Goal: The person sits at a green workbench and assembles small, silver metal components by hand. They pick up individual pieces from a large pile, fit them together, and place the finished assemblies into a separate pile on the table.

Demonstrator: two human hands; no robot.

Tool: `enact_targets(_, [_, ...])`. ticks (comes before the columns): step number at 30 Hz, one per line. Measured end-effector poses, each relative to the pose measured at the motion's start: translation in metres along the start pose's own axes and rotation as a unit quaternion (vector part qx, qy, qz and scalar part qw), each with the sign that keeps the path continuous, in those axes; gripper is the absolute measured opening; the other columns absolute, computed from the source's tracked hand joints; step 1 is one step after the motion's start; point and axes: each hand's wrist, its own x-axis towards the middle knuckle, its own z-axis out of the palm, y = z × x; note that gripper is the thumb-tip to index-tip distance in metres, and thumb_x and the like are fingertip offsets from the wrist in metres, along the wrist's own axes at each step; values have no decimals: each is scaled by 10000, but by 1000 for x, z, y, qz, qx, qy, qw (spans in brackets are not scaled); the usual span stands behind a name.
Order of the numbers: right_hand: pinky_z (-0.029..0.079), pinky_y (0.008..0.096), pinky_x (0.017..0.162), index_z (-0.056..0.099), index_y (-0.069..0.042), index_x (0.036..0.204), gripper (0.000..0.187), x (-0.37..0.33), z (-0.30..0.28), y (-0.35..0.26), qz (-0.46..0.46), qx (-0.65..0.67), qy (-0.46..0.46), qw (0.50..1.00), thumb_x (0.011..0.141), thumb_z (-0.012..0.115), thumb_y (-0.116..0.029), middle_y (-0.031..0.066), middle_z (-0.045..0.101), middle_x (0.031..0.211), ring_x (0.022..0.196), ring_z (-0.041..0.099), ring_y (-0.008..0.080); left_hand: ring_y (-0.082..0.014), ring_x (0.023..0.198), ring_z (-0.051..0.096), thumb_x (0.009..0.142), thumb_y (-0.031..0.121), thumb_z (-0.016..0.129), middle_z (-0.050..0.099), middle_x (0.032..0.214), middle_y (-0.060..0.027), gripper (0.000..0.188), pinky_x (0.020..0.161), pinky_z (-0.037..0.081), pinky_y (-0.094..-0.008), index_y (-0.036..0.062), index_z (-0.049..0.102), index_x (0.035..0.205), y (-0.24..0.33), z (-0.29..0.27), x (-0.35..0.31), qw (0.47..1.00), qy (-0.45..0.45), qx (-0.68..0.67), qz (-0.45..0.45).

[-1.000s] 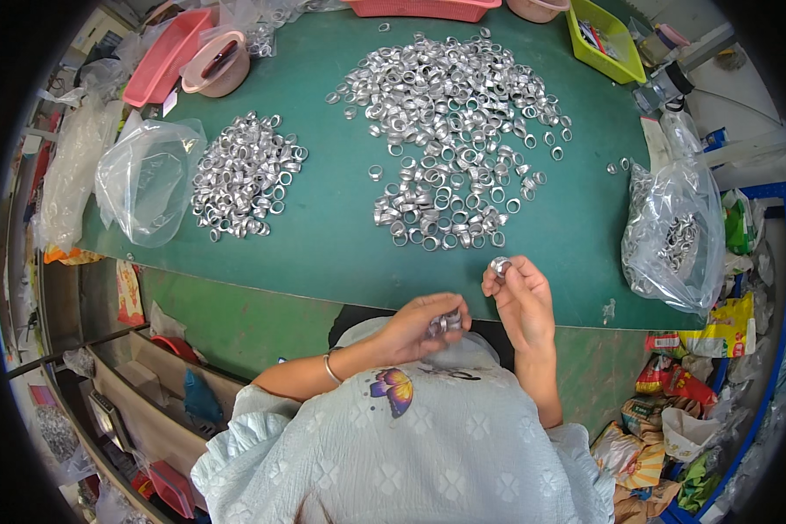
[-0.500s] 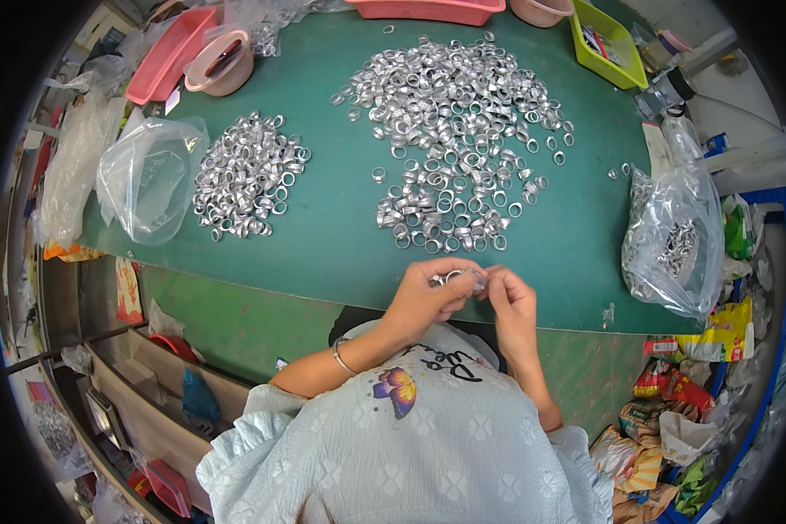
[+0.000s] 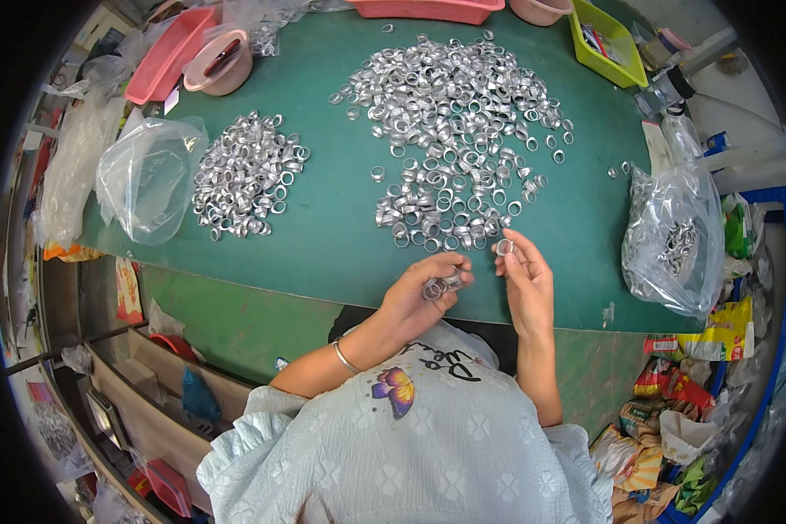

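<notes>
Several silver metal rings (image 3: 433,288) are cupped in my left hand (image 3: 414,297), its fingers curled round them above the table's near edge. My right hand (image 3: 529,284) pinches a single silver ring (image 3: 504,247) between thumb and fingers, a short way to the right of my left hand. Just beyond both hands lies the near part of a large ring pile (image 3: 450,205), which spreads toward the far side of the green table (image 3: 332,210). A smaller ring pile (image 3: 246,175) lies to the left.
A clear plastic bag (image 3: 144,188) sits left of the small pile. On the right, another clear bag (image 3: 672,253) holds more rings. Pink baskets (image 3: 170,57), a pink bowl (image 3: 223,79) and a yellow-green basket (image 3: 610,52) line the far side. Wooden drawers (image 3: 148,393) stand at lower left.
My hands, together before, have come apart. The right hand has moved up and right and now shows a ring in its fingertips; the left has turned, showing the rings in it.
</notes>
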Motion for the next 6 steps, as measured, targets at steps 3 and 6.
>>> enact_targets(3, [422,264,754,478,19,1217,349,-9,2,-7,79,200,-78,973,899,526,-117,92,568,999,851,516,143,-161,822,557,839,69,573,564,933,-82,130,496,435,-194,31,587,963,1,2,-1,999,-13,46,11])
enact_targets(6, [430,291,787,443,5,1260,420,-16,0,-5,117,241,-119,956,888,552,-158,124,553,1096,937,521,171,-170,889,544,853,155,607,551,972,-94,156,521,447,-203,38,593,955,0,2,-1,984,14,179,18])
